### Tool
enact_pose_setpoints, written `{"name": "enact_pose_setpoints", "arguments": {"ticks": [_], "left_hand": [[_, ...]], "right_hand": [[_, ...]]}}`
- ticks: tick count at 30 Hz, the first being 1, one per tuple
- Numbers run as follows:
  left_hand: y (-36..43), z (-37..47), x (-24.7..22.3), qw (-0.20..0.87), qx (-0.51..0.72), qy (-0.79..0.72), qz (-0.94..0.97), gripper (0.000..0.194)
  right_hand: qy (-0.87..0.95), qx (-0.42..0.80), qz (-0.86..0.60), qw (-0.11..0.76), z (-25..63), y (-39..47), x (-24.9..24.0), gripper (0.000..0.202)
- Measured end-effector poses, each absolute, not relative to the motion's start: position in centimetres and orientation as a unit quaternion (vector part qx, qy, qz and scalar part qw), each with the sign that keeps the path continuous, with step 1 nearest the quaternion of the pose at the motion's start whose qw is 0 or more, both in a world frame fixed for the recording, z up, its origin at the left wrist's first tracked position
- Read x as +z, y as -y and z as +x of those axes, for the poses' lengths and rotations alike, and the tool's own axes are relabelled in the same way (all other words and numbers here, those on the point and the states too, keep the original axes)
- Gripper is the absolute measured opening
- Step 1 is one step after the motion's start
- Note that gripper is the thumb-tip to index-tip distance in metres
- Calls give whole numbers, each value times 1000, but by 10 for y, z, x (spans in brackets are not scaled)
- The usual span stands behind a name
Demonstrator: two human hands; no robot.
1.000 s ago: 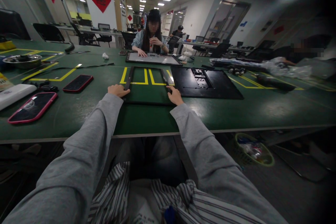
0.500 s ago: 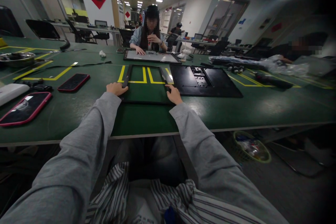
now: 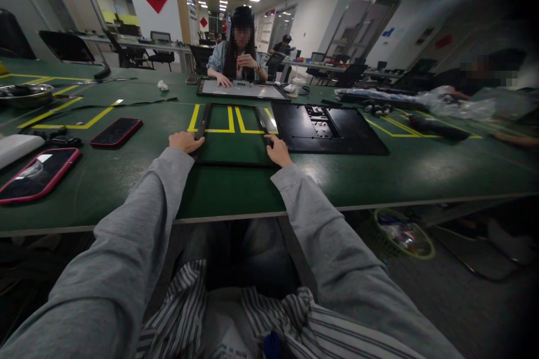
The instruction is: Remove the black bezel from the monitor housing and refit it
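Note:
A thin black rectangular frame (image 3: 236, 164), like a screen bezel, lies on the green table (image 3: 236, 196) in front of me, and the tabletop shows through its opening. My left hand (image 3: 185, 142) grips its left side bar with the fingers closed around it. On the opposite bar, my right hand (image 3: 278, 151) has its fingers closed too, the index finger lying along the top. Right beside the frame rests a black back panel (image 3: 357, 132) with a recessed section of cut-outs.
Two red-cased phones (image 3: 42, 175) (image 3: 116, 132) lie at left, near a metal bowl (image 3: 25, 102). Across the table a person (image 3: 243, 53) touches a flat screen panel (image 3: 252, 91). Clear plastic wrap (image 3: 446, 102) lies at far right. A basket (image 3: 404, 234) stands below the table's edge.
My hands and the black frame hold nearly the same place. The view has shifted very slightly. At the far right edge, another person's arm now shows over the table.

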State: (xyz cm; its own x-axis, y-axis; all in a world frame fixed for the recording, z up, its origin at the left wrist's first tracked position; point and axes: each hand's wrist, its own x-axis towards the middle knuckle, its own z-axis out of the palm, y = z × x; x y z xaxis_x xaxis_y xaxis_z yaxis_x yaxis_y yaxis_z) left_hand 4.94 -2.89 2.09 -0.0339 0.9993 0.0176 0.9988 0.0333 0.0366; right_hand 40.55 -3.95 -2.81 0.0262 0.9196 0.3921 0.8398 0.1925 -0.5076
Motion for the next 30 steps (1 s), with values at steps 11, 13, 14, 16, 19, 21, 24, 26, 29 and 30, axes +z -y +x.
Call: {"name": "enact_pose_setpoints", "arguments": {"ticks": [11,13,14,16,19,21,24,26,29,30], "left_hand": [[36,51,25,9,17,-736,676,90],[37,51,24,5,8,-739,673,94],[38,52,23,2,5,-739,673,93],[39,52,23,-7,5,-736,677,86],[40,54,23,-24,14,-729,684,76],[41,54,23,-28,16,-731,682,75],[42,53,24,-9,18,-737,676,77],[42,51,25,9,20,-739,673,81],[44,48,27,29,15,-741,670,89],[45,47,28,35,10,-742,670,91]], "right_hand": [[671,70,-648,352,404,35,-35,46],[671,74,-650,349,404,34,-35,47],[671,76,-650,348,404,34,-35,47],[670,76,-648,355,404,34,-35,48],[668,78,-646,361,404,35,-34,48],[668,84,-650,354,403,37,-32,49],[665,94,-658,340,401,39,-28,50],[662,98,-662,336,400,41,-26,51],[660,101,-664,337,399,41,-25,51],[660,102,-663,339,399,41,-25,50]]}}
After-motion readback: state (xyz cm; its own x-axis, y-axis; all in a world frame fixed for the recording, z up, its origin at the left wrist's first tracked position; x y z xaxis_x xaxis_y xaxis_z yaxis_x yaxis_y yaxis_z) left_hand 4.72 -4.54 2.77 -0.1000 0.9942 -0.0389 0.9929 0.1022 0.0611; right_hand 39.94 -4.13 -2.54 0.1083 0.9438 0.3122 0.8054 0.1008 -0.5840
